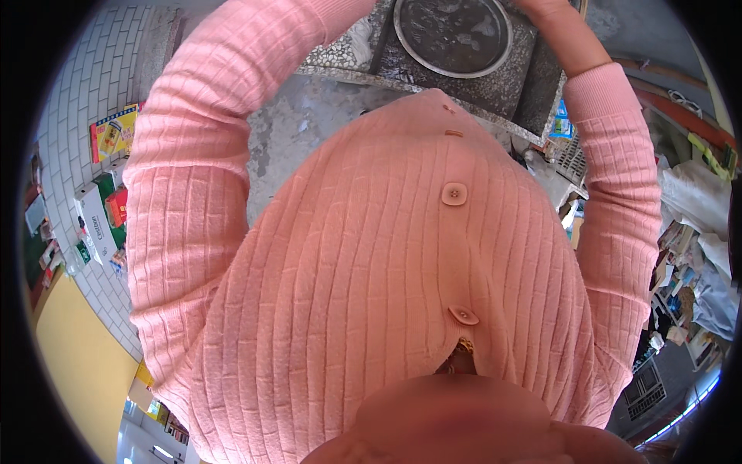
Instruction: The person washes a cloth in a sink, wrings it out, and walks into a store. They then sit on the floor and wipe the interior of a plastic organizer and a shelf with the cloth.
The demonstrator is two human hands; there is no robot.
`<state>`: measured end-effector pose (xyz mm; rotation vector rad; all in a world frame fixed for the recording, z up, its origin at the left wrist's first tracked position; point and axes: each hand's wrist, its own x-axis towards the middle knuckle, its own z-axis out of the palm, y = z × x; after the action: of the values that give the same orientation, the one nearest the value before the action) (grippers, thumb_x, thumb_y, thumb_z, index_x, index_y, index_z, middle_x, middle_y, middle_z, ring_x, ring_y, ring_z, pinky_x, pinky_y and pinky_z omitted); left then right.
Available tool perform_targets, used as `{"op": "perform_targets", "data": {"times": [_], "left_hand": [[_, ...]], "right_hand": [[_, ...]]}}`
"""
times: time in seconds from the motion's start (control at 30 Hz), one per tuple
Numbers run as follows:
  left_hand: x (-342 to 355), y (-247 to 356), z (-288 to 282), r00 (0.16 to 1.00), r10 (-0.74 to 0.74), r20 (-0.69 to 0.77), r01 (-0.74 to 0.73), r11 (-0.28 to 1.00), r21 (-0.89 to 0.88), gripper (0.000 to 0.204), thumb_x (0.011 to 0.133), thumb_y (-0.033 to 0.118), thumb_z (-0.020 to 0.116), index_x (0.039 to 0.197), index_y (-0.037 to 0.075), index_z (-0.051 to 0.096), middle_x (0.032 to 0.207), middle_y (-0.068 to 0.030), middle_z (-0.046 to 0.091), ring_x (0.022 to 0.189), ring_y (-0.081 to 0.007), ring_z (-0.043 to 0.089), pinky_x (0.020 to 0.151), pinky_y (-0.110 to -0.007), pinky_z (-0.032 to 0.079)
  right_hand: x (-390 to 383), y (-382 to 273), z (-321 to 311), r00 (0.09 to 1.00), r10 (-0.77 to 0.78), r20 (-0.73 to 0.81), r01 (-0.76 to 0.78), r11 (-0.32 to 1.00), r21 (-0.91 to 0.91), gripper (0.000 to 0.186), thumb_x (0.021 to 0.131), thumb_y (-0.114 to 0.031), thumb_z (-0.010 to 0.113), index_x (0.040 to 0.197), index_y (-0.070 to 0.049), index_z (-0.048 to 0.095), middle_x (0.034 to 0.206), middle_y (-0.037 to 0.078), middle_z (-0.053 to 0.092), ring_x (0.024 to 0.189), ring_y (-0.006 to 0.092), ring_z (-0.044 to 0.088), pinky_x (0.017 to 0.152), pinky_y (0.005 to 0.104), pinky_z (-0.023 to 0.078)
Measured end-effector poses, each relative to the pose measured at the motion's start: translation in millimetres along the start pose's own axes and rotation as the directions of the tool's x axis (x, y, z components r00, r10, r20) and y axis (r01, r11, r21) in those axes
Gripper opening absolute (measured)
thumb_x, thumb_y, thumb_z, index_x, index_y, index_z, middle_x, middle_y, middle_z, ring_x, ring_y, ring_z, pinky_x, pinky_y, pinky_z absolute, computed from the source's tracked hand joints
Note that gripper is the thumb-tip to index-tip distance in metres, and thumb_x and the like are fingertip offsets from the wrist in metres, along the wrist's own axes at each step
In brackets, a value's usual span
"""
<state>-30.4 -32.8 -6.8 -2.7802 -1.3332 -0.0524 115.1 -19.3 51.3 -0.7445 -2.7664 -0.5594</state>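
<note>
A round metal basin (pixel 464 75) with dark, wet-looking contents sits at the top of the view, inside a dark speckled stone sink (pixel 413 77). My left arm, in a pink ribbed sleeve, reaches forward past the basin's left side; its hand lies beyond the upper edge. On the basin's right, my bare right forearm leads up to the start of my right hand (pixel 537 6), cut off by the frame. Its fingers are out of sight, so whether it holds anything cannot be made out.
Pale speckled stone edging (pixel 340 71) borders the sink. A blue packet (pixel 562 122) and a grey plastic basket (pixel 570 161) are beside its right side. Boxes (pixel 94 220) stand by the tiled surface at left; clear plastic bags (pixel 692 197) and clutter lie at right.
</note>
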Motion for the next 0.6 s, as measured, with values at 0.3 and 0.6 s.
{"op": "perform_targets", "data": {"times": [0.3,0.6], "left_hand": [[0.0,6.2,35.9,0.983,-0.143,-0.119,0.123,0.980,-0.158,0.023,0.080,0.021,0.051,0.074,0.005,0.067,0.079,-0.0196,0.067,0.072,-0.0357,0.066,0.063,-0.047,0.052],[-9.0,10.8,53.9,0.943,-0.309,-0.125,0.238,0.887,-0.396,0.028,0.081,0.022,0.049,0.076,0.001,0.066,0.079,-0.0238,0.066,0.074,-0.0403,0.065,0.067,-0.050,0.051]], "right_hand": [[-6.0,-7.0,30.7,0.987,0.073,0.146,-0.089,0.991,0.103,0.010,0.081,-0.013,0.054,0.081,-0.007,0.062,0.071,0.015,0.067,0.069,0.0310,0.068,0.059,0.0429,0.053],[-13.4,-12.0,55.9,0.977,0.091,0.193,-0.124,0.978,0.165,0.011,0.079,-0.013,0.056,0.086,-0.007,0.062,0.076,0.015,0.067,0.073,0.0329,0.067,0.062,0.0445,0.053]]}}
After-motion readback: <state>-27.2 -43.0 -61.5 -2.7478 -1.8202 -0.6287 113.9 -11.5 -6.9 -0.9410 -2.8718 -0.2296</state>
